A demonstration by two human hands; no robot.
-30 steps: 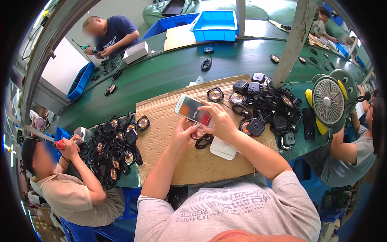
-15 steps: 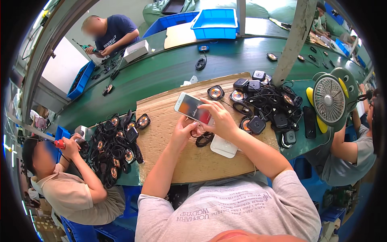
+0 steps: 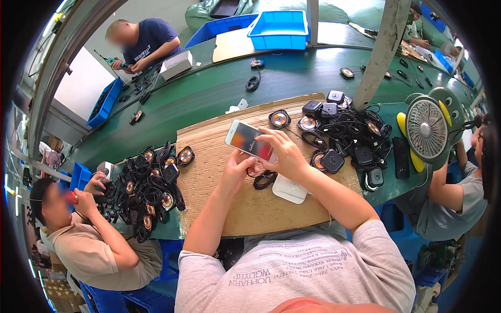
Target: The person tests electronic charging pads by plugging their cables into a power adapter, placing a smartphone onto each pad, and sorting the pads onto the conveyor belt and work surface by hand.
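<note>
A white-framed smartphone [image 3: 241,136] with a lit screen is tilted above the cardboard sheet [image 3: 209,208]. My left hand [image 3: 236,171] pinches its lower edge, thumb up. My right hand [image 3: 284,154] grips the phone's right end, with fingers lying over part of the screen. Below the hands, a coiled black cable [image 3: 265,181] rests on the cardboard, partly covered by them. Beside it lies a white square pad [image 3: 288,189], partly under my right forearm. A round device with a copper coil [image 3: 279,119] sits just beyond my right hand.
Piles of black cabled coil devices lie left [image 3: 148,193] and right [image 3: 360,141]. A cartoon-shaped fan [image 3: 427,128] stands at the right, near a post [image 3: 383,52]. Beyond runs a green conveyor belt [image 3: 209,94], with a blue bin [image 3: 279,31] behind it. Co-workers sit left, right and across.
Devices on the green belt have shifted slightly left. The co-worker at left has moved one hand with the red tool closer to the face. My hands and the phone stay almost still.
</note>
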